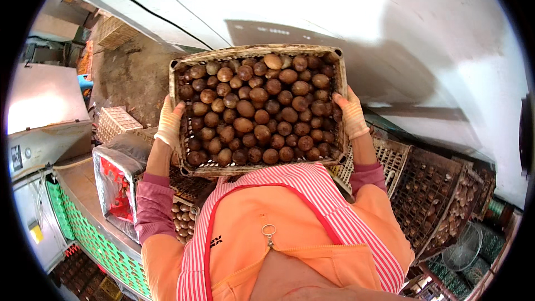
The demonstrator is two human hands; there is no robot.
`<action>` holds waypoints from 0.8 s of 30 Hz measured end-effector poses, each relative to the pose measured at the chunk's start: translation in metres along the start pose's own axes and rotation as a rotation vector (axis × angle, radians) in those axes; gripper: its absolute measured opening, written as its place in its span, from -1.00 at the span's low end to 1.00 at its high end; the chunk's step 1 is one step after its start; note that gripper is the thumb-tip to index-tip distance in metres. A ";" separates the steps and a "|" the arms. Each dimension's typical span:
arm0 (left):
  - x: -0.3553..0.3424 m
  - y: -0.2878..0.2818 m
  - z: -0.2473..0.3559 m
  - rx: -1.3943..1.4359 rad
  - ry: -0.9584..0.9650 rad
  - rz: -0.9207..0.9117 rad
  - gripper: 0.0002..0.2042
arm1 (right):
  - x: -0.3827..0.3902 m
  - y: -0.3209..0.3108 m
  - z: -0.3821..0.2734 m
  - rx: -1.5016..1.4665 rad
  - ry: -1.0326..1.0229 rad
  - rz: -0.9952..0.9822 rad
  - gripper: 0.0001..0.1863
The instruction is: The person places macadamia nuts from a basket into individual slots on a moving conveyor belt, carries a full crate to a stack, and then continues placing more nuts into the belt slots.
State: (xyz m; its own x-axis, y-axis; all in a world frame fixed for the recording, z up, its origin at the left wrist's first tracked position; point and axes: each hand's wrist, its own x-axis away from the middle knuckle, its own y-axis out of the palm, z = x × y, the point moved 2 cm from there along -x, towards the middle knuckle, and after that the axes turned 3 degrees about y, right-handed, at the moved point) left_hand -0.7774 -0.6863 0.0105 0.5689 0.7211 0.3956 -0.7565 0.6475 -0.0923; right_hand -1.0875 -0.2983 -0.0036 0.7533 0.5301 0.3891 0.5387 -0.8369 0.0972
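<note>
Woven from pale, worn strips, a rectangular basket (257, 51) is held up at the centre of the frame, in front of the person's chest. It is filled to the brim with round brown fruits (259, 108), matt and smooth-skinned, some darker than others. The left hand (169, 124), in a knitted cream glove with an orange cuff, is clamped on the basket's left rim, thumb over the edge. The right hand (351, 112), gloved the same way, is closed on the right rim. The two hands are kept well apart, one at each short side.

An orange apron (290, 245) with a zip ring is worn over a pink-and-white striped top, seen in the lower centre. At the lower left a green plastic lattice crate (100, 245) is set beneath a counter edge, with a foil-lined bag (117, 181) just above it. More open-mesh crates (429, 200) with the same brown fruits are stacked at the lower right. A pale wall (345, 5), sunlit and crossed by a black cable (139, 8), fills the upper part. A rough grey floor (134, 75) shows at the upper left.
</note>
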 end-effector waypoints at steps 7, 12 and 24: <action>-0.028 0.012 0.038 -0.442 0.205 -0.059 -0.48 | 0.030 0.004 0.004 -0.036 0.054 0.098 -0.35; -0.061 0.020 0.079 -0.615 0.300 -0.092 -0.47 | 0.042 0.014 0.014 -0.198 0.085 0.187 -0.34; -0.123 0.034 0.060 -0.749 0.317 -0.161 -0.46 | 0.040 0.031 0.007 -0.079 0.112 0.260 -0.40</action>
State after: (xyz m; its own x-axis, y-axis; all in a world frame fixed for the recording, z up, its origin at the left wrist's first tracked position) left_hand -0.8922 -0.7678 0.0140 0.8006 0.5684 0.1897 -0.3066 0.6605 -0.6854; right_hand -1.0381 -0.3023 0.0085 0.8135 0.2815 0.5088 0.2986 -0.9531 0.0499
